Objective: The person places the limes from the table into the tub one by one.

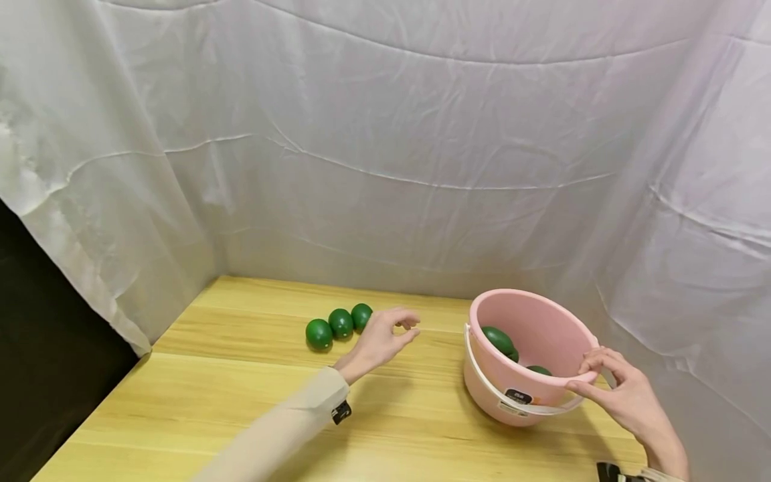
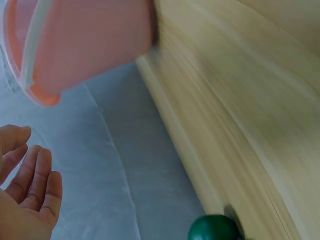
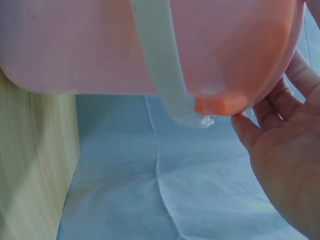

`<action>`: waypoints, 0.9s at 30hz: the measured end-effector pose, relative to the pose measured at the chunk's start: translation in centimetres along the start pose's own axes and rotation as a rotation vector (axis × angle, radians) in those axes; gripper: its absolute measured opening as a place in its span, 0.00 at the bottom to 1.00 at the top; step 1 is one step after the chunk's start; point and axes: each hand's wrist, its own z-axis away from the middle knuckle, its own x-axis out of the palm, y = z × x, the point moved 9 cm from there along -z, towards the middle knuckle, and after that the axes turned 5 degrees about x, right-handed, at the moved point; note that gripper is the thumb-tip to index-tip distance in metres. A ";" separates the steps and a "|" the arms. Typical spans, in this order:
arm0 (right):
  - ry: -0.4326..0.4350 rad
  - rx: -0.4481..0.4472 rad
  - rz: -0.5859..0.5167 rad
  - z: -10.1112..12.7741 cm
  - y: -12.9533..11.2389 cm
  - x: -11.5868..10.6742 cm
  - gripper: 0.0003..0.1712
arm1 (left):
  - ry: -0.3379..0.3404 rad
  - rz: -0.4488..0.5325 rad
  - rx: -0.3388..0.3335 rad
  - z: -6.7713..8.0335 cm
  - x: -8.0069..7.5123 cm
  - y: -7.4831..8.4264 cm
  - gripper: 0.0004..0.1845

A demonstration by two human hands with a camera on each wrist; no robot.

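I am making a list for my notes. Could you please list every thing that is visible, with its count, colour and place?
bucket: one, pink with a white handle, tilted on the right of the table.
balls in the bucket: at least three, green, partly hidden.
balls on the table: three, green, in a row at the back left.
table: one, light wood.
cloth: white, behind and at the sides.
left hand: empty, beside the row of balls.
right hand: grips the bucket's rim.

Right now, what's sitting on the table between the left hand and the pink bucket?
Nothing: in the head view only bare wooden table lies between the left hand and the pink bucket. The three green balls sit on the hand's far side.
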 end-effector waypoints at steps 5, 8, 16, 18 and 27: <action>0.000 0.000 0.004 -0.1 0.1 0.0 0.14 | -0.013 -0.009 0.008 0.6 -0.7 -0.9 0.06; -0.010 0.017 0.008 -0.1 0.3 0.0 0.13 | -0.025 -0.028 -0.011 1.1 -1.2 -1.5 0.04; -0.015 0.042 0.009 0.2 0.5 0.1 0.13 | -0.073 -0.038 -0.147 3.3 -2.5 -4.2 0.08; -0.014 0.044 0.008 0.3 0.6 0.2 0.13 | -0.078 -0.042 -0.173 3.8 -2.9 -4.8 0.09; 0.000 0.030 0.018 0.2 0.4 0.1 0.12 | -0.040 -0.151 -0.265 5.7 -5.0 -7.0 0.12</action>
